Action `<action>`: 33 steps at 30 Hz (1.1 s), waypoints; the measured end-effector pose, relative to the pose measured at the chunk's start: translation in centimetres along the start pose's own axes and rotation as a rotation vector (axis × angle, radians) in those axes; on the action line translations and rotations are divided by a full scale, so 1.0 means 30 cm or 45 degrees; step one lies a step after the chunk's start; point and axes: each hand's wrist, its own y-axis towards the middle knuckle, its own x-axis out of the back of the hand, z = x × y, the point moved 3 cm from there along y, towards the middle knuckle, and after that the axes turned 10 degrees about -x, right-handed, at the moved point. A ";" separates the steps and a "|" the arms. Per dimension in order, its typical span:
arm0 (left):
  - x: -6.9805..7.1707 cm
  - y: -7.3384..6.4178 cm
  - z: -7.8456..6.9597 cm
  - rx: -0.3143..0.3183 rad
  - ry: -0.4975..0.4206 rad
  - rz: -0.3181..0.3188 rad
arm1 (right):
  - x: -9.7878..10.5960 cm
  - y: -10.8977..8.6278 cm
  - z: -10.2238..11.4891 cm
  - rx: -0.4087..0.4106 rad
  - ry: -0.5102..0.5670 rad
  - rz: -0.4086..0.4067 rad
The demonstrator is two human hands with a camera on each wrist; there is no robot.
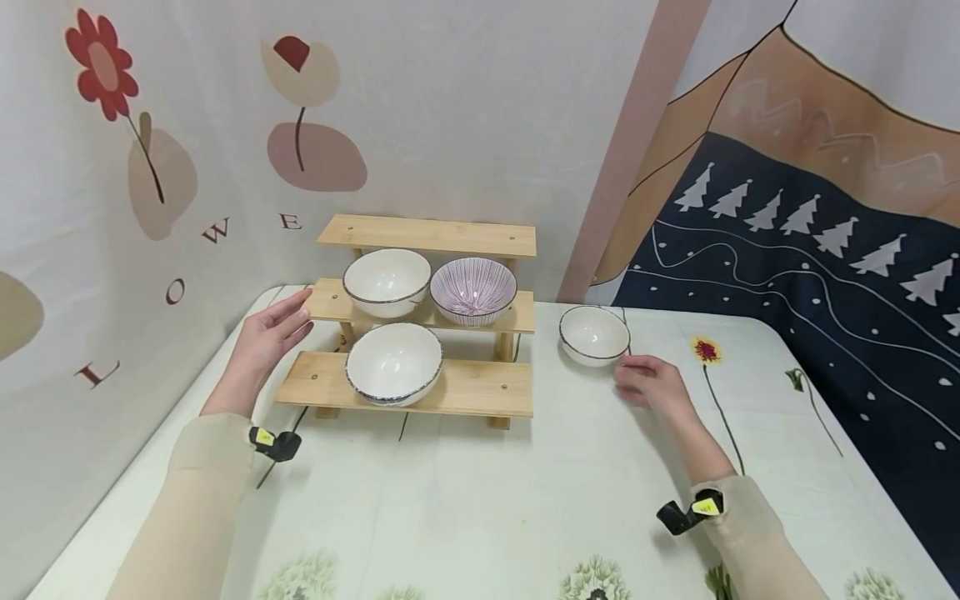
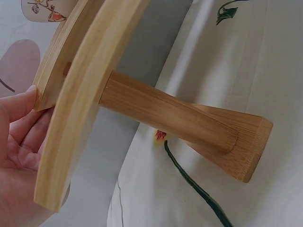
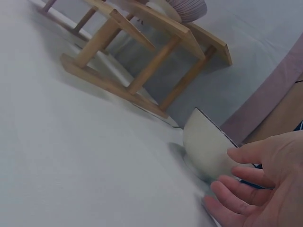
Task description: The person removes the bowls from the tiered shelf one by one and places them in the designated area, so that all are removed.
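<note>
A three-tier wooden shelf stand (image 1: 480, 400) stands on the table. On its middle tier sit a white bowl (image 1: 387, 279) and a purple-striped bowl (image 1: 474, 287); another white bowl (image 1: 394, 362) rests on the lowest tier. My left hand (image 1: 264, 346) is at the left end of the middle tier. Its fingertips touch the board's end in the left wrist view, where the wooden stand (image 2: 78, 104) partly covers the hand. Right of the stand, a smaller white bowl (image 1: 595, 333) sits on the table. Beside its right side is my right hand (image 1: 654, 385), fingers loosely bent, nothing gripped.
A pale cloth with printed flowers covers the table (image 1: 465, 508). Behind the stand hangs a patterned curtain (image 1: 465, 108), and a dark tree-print cloth (image 1: 810, 267) drops along the right side. The stand's top tier (image 1: 427, 233) lies close to the curtain.
</note>
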 end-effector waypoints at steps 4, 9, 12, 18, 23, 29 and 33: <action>-0.002 -0.002 -0.005 -0.005 0.011 0.000 | -0.007 -0.005 -0.005 0.011 0.006 0.026; -0.002 0.000 -0.006 -0.013 -0.015 -0.002 | -0.017 -0.011 -0.009 0.018 0.009 0.053; -0.002 -0.001 -0.006 -0.014 -0.012 -0.003 | -0.024 -0.013 -0.011 0.015 0.005 0.060; 0.000 -0.002 -0.006 -0.014 0.024 -0.007 | -0.040 -0.024 -0.012 0.024 -0.013 0.066; 0.000 -0.002 -0.004 -0.015 0.014 -0.002 | -0.050 -0.033 -0.007 0.053 -0.030 0.075; 0.000 -0.001 -0.005 -0.004 0.042 -0.005 | -0.061 -0.043 0.001 0.081 -0.040 0.089; -0.001 -0.002 -0.005 0.007 0.015 -0.014 | -0.069 -0.053 0.006 0.095 -0.042 0.099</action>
